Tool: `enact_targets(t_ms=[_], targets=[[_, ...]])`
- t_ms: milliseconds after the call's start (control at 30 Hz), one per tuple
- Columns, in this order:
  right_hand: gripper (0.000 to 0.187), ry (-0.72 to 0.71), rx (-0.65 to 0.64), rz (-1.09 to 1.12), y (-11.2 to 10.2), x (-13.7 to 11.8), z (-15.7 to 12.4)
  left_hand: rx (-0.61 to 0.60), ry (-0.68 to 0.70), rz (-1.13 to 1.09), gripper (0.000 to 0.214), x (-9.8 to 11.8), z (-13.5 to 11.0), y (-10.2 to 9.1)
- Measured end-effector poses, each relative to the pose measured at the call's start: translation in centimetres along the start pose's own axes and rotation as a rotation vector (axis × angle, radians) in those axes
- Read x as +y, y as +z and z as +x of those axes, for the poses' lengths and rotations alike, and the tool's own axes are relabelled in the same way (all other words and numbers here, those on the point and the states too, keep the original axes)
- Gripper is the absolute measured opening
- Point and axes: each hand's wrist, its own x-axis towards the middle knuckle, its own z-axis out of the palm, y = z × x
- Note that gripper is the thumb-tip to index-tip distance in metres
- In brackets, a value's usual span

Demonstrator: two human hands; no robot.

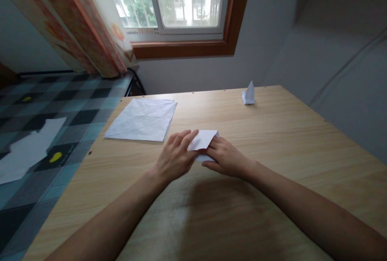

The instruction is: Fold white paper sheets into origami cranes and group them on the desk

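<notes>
Between my hands, over the middle of the wooden table, is a small piece of folded white paper [203,139]. Its upper layer stands lifted from a lower flap. My left hand [178,154] grips its left edge, thumb and fingers closed on it. From the right, my right hand [225,156] reaches in with its fingers tucked between the layers and its thumb by the lower flap. The fingertips of the right hand are partly hidden under the paper.
A stack of creased white sheets [142,120] lies at the table's [287,140] back left. A small folded paper figure [248,95] stands at the back right. Left of the table, torn white paper [33,148] rests on a checked cloth [84,112]. A window [187,3] is behind.
</notes>
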Motion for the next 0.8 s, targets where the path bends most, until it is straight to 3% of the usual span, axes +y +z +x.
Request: enact_targets(t_ms=[133,300,500,800], targets=[[0.028,-0.007,-0.01,0.053,-0.7,0.4,-0.3,-0.101,-0.081,-0.021,0.021,-0.1,0.3,-0.3],[0.013,0.014,0.012,0.104,-0.8,1.2,-0.7,-0.159,-0.072,-0.049,0.024,-0.3,0.5,-0.5],[0.005,0.043,0.057,0.197,-0.8,1.9,-0.9,-0.026,-0.063,-0.002,0.015,-0.5,0.2,-0.1],[0.017,0.085,0.074,0.358,-0.9,1.5,-0.9,0.22,-0.019,-0.088,0.006,-0.5,0.2,0.3]])
